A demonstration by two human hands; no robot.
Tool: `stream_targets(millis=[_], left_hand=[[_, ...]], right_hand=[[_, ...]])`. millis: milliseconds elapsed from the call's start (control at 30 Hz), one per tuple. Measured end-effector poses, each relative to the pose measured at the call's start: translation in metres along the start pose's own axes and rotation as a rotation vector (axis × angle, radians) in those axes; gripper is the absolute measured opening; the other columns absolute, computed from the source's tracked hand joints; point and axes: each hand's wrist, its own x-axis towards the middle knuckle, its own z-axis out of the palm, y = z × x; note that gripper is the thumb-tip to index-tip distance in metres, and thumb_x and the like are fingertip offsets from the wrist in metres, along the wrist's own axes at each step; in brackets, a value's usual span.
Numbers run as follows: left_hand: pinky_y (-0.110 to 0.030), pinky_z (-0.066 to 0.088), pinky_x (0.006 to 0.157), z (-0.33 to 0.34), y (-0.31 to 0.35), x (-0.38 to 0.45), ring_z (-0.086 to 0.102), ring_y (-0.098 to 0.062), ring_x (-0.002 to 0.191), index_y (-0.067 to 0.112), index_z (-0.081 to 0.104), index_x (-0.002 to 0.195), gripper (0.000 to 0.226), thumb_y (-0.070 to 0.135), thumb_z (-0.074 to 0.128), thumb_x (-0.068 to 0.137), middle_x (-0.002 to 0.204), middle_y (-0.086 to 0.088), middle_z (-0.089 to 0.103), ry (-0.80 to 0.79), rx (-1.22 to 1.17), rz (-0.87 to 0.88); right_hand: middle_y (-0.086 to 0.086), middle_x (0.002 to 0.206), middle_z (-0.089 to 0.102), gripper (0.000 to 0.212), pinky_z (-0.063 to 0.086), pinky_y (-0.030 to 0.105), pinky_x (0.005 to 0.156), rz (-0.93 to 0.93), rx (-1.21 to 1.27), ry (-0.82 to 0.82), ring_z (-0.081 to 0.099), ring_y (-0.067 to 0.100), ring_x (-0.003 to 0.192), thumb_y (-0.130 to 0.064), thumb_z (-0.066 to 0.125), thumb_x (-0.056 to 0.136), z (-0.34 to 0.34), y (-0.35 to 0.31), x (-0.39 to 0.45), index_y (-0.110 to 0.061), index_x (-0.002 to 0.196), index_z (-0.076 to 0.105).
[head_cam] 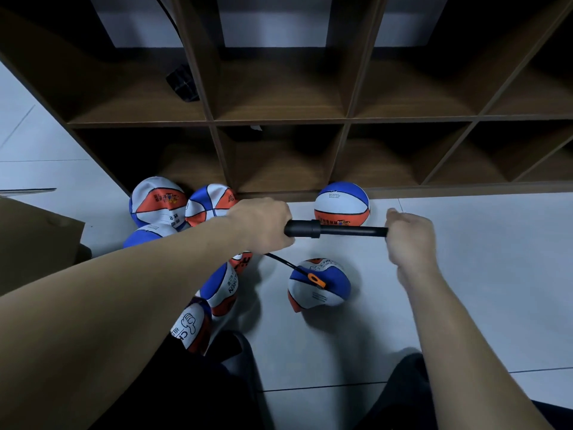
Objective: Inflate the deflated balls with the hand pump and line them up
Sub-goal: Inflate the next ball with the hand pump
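A black hand pump (335, 228) lies level between my hands above the floor. My left hand (263, 226) grips its thicker barrel end. My right hand (407, 235) grips the thinner end at the right. A thin black hose runs from the pump down to an orange connector (316, 280) stuck in a partly dented blue, white and orange ball (322, 291) on the floor. One round, full ball (342, 203) rests against the shelf base. Several flat balls (173, 204) lie heaped at the left, partly hidden by my left arm.
A brown wooden cubby shelf (344, 119) stands right behind the balls, with a black object (183, 83) in an upper left cubby. A cardboard box (37, 240) sits at the left. My knees show at the bottom. Pale floor tiles (496, 274) stretch to the right.
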Motion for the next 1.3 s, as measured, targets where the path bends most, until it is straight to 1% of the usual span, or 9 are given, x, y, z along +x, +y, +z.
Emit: stream_targets(millis=[167,333,467,733,900,1000,1100,1200,1300], left_hand=[[-0.034,0.057,0.061,-0.003,0.007,0.002,0.066,-0.019,0.068,0.027,0.063,0.079,0.023,0.044,0.062,0.095,0.072,0.005,0.065,0.047,0.053,0.006],[-0.033,0.054,0.058,0.001,0.011,-0.002,0.065,-0.021,0.065,0.025,0.061,0.075,0.025,0.042,0.062,0.093,0.070,0.004,0.064,0.057,0.042,-0.026],[-0.034,0.056,0.061,0.002,0.015,-0.004,0.065,-0.022,0.065,0.024,0.060,0.075,0.021,0.037,0.062,0.092,0.070,0.004,0.064,0.067,0.038,-0.023],[-0.031,0.049,0.057,-0.001,0.017,-0.001,0.061,-0.020,0.063,0.024,0.059,0.073,0.024,0.037,0.061,0.092,0.069,0.005,0.062,0.106,0.099,0.034],[-0.032,0.048,0.056,-0.002,0.013,0.000,0.064,-0.021,0.064,0.024,0.062,0.074,0.025,0.040,0.061,0.093,0.068,0.004,0.063,0.077,0.033,0.033],[-0.035,0.054,0.060,-0.006,-0.002,0.002,0.067,-0.022,0.067,0.024,0.064,0.075,0.028,0.045,0.064,0.093,0.069,0.003,0.065,0.010,-0.021,-0.002],[-0.036,0.054,0.061,-0.008,-0.007,0.002,0.066,-0.022,0.067,0.024,0.064,0.076,0.029,0.048,0.066,0.093,0.069,0.002,0.065,-0.010,-0.045,0.009],[-0.033,0.051,0.059,-0.007,0.001,0.004,0.065,-0.019,0.067,0.027,0.060,0.076,0.027,0.046,0.063,0.095,0.071,0.004,0.065,0.039,0.037,0.014],[-0.035,0.058,0.063,-0.004,0.003,0.005,0.066,-0.019,0.068,0.027,0.063,0.078,0.022,0.043,0.062,0.093,0.072,0.005,0.066,0.068,0.052,-0.009]], right_hand=[[0.000,0.055,0.030,0.053,0.028,0.040,0.063,-0.057,-0.006,0.088,0.031,0.027,0.061,-0.027,0.053,0.105,0.009,0.000,-0.013,-0.016,0.058,0.032],[0.003,0.060,0.045,0.051,0.031,0.037,0.058,-0.200,-0.090,0.079,0.041,0.027,0.061,-0.028,0.048,0.110,0.037,-0.005,-0.035,-0.016,0.061,0.042],[0.003,0.064,0.050,0.050,0.032,0.039,0.056,-0.225,-0.086,0.041,0.044,0.022,0.061,-0.028,0.047,0.112,0.053,-0.011,-0.052,-0.014,0.064,0.045],[0.003,0.069,0.053,0.047,0.038,0.041,0.063,-0.263,-0.062,-0.077,0.048,0.024,0.068,-0.032,0.045,0.113,0.063,-0.013,-0.068,-0.010,0.071,0.047],[-0.004,0.058,0.043,0.051,0.030,0.037,0.055,-0.280,-0.124,-0.137,0.039,0.020,0.059,-0.031,0.052,0.111,0.044,-0.017,-0.050,-0.013,0.064,0.041],[-0.008,0.051,0.030,0.055,0.023,0.035,0.056,-0.183,-0.079,-0.068,0.030,0.024,0.058,-0.032,0.059,0.105,0.014,-0.015,-0.020,-0.016,0.059,0.034],[0.002,0.061,0.029,0.051,0.024,0.039,0.061,-0.038,0.027,-0.002,0.028,0.026,0.065,-0.034,0.061,0.100,-0.006,-0.013,0.001,-0.020,0.059,0.036],[-0.009,0.049,0.023,0.055,0.023,0.038,0.061,-0.074,0.030,0.057,0.025,0.027,0.062,-0.028,0.057,0.103,0.002,-0.013,-0.008,-0.017,0.054,0.033],[-0.006,0.043,0.027,0.052,0.022,0.037,0.057,-0.136,0.011,0.111,0.027,0.026,0.058,-0.024,0.053,0.104,0.022,-0.012,-0.027,-0.016,0.057,0.031]])
